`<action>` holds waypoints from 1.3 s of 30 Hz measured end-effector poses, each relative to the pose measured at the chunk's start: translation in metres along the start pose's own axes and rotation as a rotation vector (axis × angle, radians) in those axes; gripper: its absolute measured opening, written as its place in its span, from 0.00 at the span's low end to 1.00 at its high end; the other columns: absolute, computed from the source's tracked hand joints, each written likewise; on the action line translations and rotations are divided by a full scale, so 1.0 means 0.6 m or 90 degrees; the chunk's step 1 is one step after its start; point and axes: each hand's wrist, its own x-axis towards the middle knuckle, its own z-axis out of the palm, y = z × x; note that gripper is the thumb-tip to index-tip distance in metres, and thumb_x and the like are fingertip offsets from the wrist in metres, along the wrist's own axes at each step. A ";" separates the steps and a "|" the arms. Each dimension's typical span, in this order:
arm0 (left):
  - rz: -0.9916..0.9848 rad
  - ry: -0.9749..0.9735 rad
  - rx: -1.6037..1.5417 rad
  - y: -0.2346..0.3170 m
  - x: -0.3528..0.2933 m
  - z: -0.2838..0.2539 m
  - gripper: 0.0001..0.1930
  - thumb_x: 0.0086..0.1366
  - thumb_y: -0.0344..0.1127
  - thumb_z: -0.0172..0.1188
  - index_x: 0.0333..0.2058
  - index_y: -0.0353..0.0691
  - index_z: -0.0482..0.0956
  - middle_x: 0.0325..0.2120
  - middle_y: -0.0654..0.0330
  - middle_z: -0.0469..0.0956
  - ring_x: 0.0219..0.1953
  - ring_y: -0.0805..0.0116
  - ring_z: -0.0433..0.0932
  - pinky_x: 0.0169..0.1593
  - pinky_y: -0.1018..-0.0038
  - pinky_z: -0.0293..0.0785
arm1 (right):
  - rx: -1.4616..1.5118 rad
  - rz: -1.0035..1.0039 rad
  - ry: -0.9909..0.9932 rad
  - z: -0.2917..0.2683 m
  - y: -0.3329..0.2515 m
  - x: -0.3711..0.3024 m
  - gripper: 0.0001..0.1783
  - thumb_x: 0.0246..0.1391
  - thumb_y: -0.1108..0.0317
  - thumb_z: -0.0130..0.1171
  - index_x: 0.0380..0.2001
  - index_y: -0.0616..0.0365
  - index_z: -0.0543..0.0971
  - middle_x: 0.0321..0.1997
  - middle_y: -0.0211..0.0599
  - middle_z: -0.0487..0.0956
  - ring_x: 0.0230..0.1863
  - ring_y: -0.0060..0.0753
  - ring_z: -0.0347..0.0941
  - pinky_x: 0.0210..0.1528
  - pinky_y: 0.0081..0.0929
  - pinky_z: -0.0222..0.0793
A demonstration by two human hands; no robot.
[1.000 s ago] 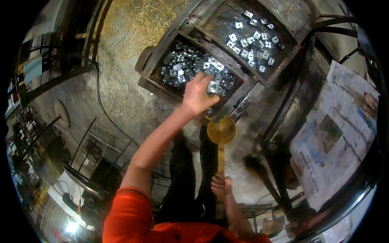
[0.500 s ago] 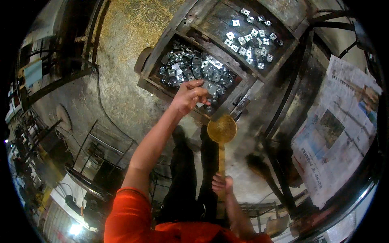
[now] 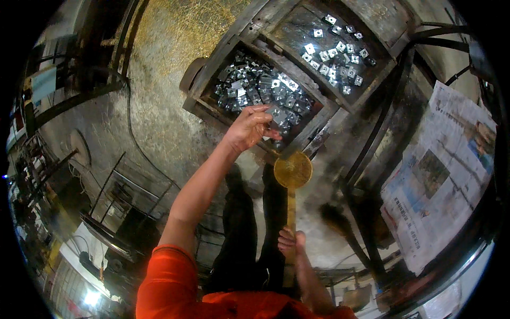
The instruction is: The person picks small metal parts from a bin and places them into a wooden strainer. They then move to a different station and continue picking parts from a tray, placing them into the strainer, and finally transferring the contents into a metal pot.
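Note:
My left hand (image 3: 249, 128) is over the near edge of a wooden box compartment (image 3: 192, 102) filled with small square metal blocks (image 3: 255, 87). Its fingers are bent around a shiny metal block (image 3: 279, 115) with a hole in it, just above the pile. Lower down, my right hand (image 3: 291, 240) is closed around the handle of a yellow tool (image 3: 292, 169), which has a round, shallow, ladle-like head. The head points away from me, beside the near corner of the box. What the head holds, if anything, cannot be made out.
A second compartment (image 3: 297, 26) at the back right has metal blocks scattered over its bottom. Newspaper sheets (image 3: 419, 212) lie at the right beside dark metal frame bars (image 3: 380, 122). Golden shavings (image 3: 180, 32) cover the floor at the back left. A wire rack (image 3: 135, 186) stands left.
The box and its surroundings have shifted slightly right in the picture. My left hand and the block have shifted a little less. My right hand keeps its grip on the yellow tool.

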 end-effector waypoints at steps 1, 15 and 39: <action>-0.002 -0.003 -0.002 -0.001 0.000 -0.003 0.14 0.54 0.26 0.54 0.40 0.30 0.68 0.27 0.52 0.76 0.26 0.59 0.77 0.31 0.57 0.76 | -0.003 -0.004 -0.009 -0.002 0.000 -0.001 0.14 0.57 0.68 0.36 0.44 0.63 0.64 0.29 0.33 0.61 0.25 0.26 0.56 0.29 0.27 0.56; -0.038 0.041 0.061 -0.008 0.008 -0.009 0.14 0.54 0.26 0.55 0.39 0.29 0.67 0.25 0.56 0.74 0.24 0.61 0.76 0.30 0.60 0.77 | 0.028 -0.016 -0.102 -0.026 -0.002 -0.005 0.15 0.59 0.67 0.35 0.47 0.64 0.61 0.34 0.36 0.62 0.30 0.29 0.60 0.35 0.29 0.61; 0.063 0.163 0.675 -0.021 0.010 -0.005 0.21 0.45 0.23 0.62 0.40 0.26 0.70 0.24 0.54 0.74 0.24 0.65 0.76 0.28 0.75 0.71 | -0.028 -0.020 0.121 0.012 -0.007 -0.010 0.11 0.49 0.67 0.48 0.36 0.59 0.66 0.24 0.29 0.59 0.20 0.22 0.55 0.24 0.23 0.54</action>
